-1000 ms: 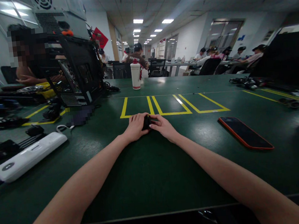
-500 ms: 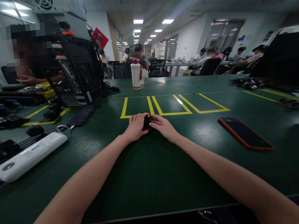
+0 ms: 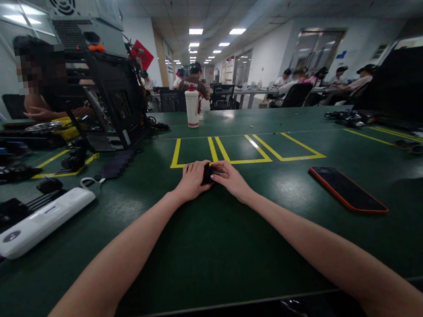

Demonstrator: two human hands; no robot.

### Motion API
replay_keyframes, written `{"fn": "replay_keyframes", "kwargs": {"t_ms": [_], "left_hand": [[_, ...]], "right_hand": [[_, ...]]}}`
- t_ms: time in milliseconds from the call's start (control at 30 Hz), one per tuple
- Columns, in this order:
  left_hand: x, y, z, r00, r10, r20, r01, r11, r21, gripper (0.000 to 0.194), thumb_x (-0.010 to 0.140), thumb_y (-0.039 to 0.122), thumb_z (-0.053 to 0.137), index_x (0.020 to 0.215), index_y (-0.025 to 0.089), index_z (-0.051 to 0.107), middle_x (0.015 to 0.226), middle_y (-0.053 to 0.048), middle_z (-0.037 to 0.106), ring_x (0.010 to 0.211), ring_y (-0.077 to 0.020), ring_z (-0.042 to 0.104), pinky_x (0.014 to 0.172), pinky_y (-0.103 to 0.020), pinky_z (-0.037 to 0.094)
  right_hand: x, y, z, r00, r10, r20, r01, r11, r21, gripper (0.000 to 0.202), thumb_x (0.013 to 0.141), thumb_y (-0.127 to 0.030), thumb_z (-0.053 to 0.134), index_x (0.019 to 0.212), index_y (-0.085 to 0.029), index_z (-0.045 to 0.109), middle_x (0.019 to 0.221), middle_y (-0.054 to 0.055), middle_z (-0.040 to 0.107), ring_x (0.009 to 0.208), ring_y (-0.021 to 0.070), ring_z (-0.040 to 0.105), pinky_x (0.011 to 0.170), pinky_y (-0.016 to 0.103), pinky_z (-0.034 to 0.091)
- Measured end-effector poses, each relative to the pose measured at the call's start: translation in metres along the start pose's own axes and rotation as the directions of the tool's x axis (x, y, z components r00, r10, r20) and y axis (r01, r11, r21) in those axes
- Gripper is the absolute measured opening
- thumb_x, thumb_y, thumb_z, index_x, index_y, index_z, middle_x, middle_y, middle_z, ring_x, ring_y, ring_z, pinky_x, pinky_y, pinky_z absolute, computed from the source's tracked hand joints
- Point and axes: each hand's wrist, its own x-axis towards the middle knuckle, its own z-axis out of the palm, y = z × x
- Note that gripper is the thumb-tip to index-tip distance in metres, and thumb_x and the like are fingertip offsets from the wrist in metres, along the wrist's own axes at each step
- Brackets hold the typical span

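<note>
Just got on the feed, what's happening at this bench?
The left hand is wrapped around a small black object, with the right hand's fingertips at its other side. Both hands are low over the green table, at the near edge of the yellow tape outlines. What the object is can't be made out. A phone lies to the right, and a white power strip lies to the left.

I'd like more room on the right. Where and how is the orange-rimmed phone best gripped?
Take the phone by its two long edges, about mid-length, coming from above: it lies flat on the table, screen up, so its orange rim likely offers the best hold.
</note>
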Motion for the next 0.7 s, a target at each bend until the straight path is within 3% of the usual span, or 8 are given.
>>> {"fn": "replay_keyframes", "kwargs": {"t_ms": [133,300,533,700], "left_hand": [[-0.0004,0.0004,-0.0010,1.000,-0.004,0.003,0.004,1.000,-0.003,0.058,0.068,0.029,0.057,0.118,0.019,0.029,0.111,-0.009,0.044,0.107,-0.0265,0.039,0.092,-0.043,0.027],[0.0000,0.0000,-0.0013,1.000,-0.007,0.003,0.007,1.000,-0.005,0.059,0.068,0.028,0.058,0.118,0.019,0.029,0.112,-0.009,0.043,0.108,-0.0267,0.039,0.092,-0.043,0.027],[0.0006,0.0004,-0.0011,1.000,-0.007,0.002,0.007,1.000,-0.017,0.057,0.069,0.030,0.056,0.118,0.020,0.029,0.111,-0.009,0.044,0.107,-0.0266,0.040,0.091,-0.043,0.027],[0.0001,-0.0003,-0.0009,1.000,-0.002,0.007,0.002,1.000,-0.009,0.058,0.069,0.030,0.057,0.118,0.019,0.028,0.111,-0.009,0.044,0.106,-0.0267,0.039,0.091,-0.043,0.027]], "right_hand": [[-0.0004,-0.0013,-0.0008,0.998,0.049,0.044,-0.050,0.999,0.013,0.040,0.068,-0.018,0.058,0.107,-0.022,0.048,0.114,0.004,0.051,0.103,0.0165,0.051,0.095,0.037,0.037],[-0.0020,-0.0031,0.0002,0.998,0.047,0.040,-0.049,0.998,0.041,0.036,0.064,-0.016,0.062,0.097,-0.021,0.049,0.110,0.003,0.052,0.102,0.0165,0.052,0.094,0.037,0.038],[-0.0006,-0.0004,0.0005,1.000,0.004,0.008,-0.004,1.000,0.006,0.023,0.068,-0.019,0.058,0.089,-0.020,0.050,0.101,0.001,0.055,0.098,0.0135,0.053,0.096,0.034,0.036],[0.0004,0.0021,-0.0013,0.999,0.047,0.016,-0.048,0.999,0.022,0.036,0.068,-0.019,0.058,0.103,-0.021,0.048,0.112,0.004,0.051,0.103,0.0155,0.051,0.095,0.036,0.036]]}}
